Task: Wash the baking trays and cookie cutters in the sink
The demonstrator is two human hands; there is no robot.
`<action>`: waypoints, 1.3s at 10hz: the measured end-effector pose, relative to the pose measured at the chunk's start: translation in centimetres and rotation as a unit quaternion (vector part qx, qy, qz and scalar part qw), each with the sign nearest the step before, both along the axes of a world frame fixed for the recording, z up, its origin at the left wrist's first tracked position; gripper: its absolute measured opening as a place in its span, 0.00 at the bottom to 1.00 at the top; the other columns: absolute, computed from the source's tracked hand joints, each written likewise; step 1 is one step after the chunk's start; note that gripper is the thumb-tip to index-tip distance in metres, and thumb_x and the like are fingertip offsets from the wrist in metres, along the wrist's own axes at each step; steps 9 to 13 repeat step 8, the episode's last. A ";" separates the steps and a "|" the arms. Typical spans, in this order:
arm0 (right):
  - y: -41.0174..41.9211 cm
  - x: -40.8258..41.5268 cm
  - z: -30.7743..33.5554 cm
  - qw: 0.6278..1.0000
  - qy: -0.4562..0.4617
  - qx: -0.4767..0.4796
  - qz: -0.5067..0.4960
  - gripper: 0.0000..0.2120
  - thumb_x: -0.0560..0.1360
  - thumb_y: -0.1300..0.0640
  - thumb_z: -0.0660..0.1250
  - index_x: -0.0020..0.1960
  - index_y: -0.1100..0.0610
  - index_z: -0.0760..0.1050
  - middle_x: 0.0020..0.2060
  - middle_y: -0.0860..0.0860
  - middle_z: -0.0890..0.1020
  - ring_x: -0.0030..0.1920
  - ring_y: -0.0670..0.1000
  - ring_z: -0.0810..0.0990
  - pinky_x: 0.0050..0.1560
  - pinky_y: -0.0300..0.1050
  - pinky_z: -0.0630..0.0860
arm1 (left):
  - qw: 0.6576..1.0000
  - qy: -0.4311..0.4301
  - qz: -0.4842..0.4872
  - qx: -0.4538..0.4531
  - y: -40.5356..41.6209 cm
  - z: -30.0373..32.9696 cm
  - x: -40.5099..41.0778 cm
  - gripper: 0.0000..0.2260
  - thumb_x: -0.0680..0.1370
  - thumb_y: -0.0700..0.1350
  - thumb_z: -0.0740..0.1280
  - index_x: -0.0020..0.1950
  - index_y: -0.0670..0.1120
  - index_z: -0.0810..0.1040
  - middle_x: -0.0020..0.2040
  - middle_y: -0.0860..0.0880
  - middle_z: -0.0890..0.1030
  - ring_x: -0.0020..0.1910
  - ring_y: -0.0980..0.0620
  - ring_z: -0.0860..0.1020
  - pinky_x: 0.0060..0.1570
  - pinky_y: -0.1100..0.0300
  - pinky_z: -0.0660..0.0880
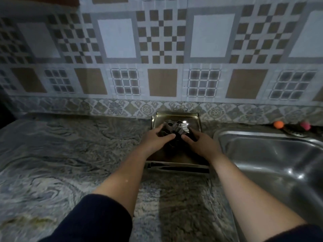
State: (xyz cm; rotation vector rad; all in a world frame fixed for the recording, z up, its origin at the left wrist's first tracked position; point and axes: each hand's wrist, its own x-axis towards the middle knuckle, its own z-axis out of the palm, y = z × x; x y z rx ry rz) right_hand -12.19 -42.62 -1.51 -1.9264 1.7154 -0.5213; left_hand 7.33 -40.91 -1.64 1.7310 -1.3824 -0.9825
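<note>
On the marbled surface (70,154), before a tiled wall, cookie cutters (176,127) lie heaped in a baking tray (178,116). The left hand (158,138) and right hand (199,142) cup the heap from both sides, fingers curled on it. The sink (272,154) lies beside the right hand.

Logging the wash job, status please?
Both hands, left hand and right hand, gathering cookie cutters on baking tray. Tray on counter beside sink. Nothing in the way.

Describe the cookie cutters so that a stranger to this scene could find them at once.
Left of the steel sink, a metal baking tray sits on the marbled counter against the tiled wall. The cookie cutters are the shiny, wavy-edged metal rings heaped in it, between both hands.
</note>
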 end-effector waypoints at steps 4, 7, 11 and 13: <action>-1.5 0.2 -0.1 0.964 -0.248 0.044 -0.080 0.33 0.73 0.41 0.67 0.72 0.55 0.64 0.63 0.56 0.77 0.62 0.57 0.76 0.65 0.53 0.71 | 0.941 0.318 0.001 0.113 -2.8 -0.5 1.9 0.36 0.70 0.67 0.66 0.74 0.50 0.68 0.73 0.42 0.68 0.71 0.41 0.67 0.70 0.42 0.63; -0.7 -0.1 1.4 0.963 -0.252 0.073 -0.060 0.25 0.76 0.44 0.64 0.67 0.58 0.72 0.62 0.57 0.77 0.62 0.56 0.76 0.67 0.53 0.69 | 0.930 0.359 0.016 0.075 -1.9 -0.3 0.8 0.32 0.75 0.65 0.60 0.73 0.49 0.68 0.72 0.42 0.69 0.70 0.41 0.68 0.70 0.41 0.63; 0.4 -0.6 2.5 0.979 -0.165 0.069 -0.102 0.35 0.77 0.41 0.60 0.75 0.62 0.59 0.72 0.58 0.67 0.71 0.57 0.65 0.71 0.45 0.60 | 0.960 0.269 0.074 -0.012 -0.9 0.5 1.1 0.28 0.79 0.60 0.60 0.75 0.48 0.65 0.73 0.44 0.69 0.70 0.44 0.68 0.70 0.43 0.64; 0.4 -0.6 2.5 0.979 -0.165 0.069 -0.102 0.35 0.77 0.41 0.60 0.75 0.62 0.59 0.72 0.58 0.67 0.71 0.57 0.65 0.71 0.45 0.60 | 0.960 0.269 0.074 -0.012 -0.9 0.5 1.1 0.28 0.79 0.60 0.60 0.75 0.48 0.65 0.73 0.44 0.69 0.70 0.44 0.68 0.70 0.43 0.64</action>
